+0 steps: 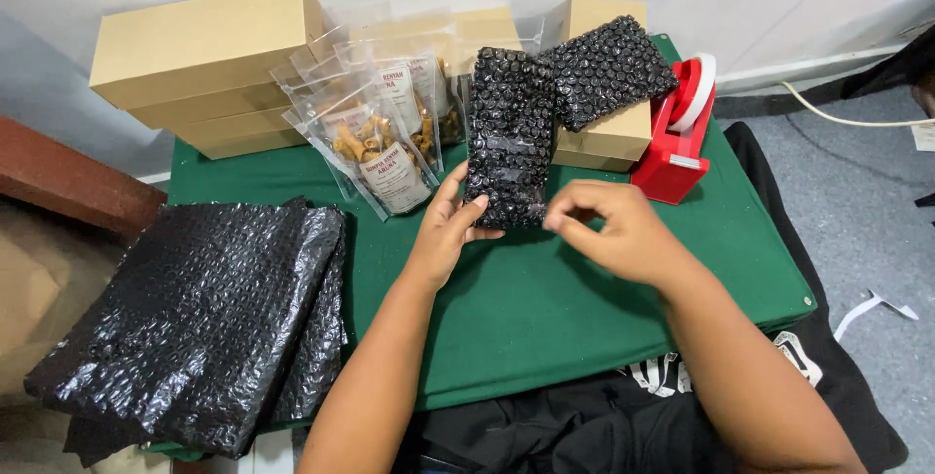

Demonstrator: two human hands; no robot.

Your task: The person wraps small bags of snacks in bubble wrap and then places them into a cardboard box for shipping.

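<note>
A packet wrapped in black bubble wrap point(508, 138) stands upright on the green table point(545, 299), near its middle. My left hand point(450, 226) grips the packet's lower left edge. My right hand point(616, 230) hovers at its lower right corner, fingertips pinched together beside the wrap; whether they hold a bit of tape I cannot tell. A second black-wrapped packet point(609, 70) lies tilted on a tan box point(609, 138) behind.
Several clear pouches of snacks point(385, 133) lean against a stack of tan boxes point(209, 65) at the back left. A pile of black bubble wrap sheets point(209, 323) covers the table's left end. A red tape dispenser point(680, 128) sits at the right.
</note>
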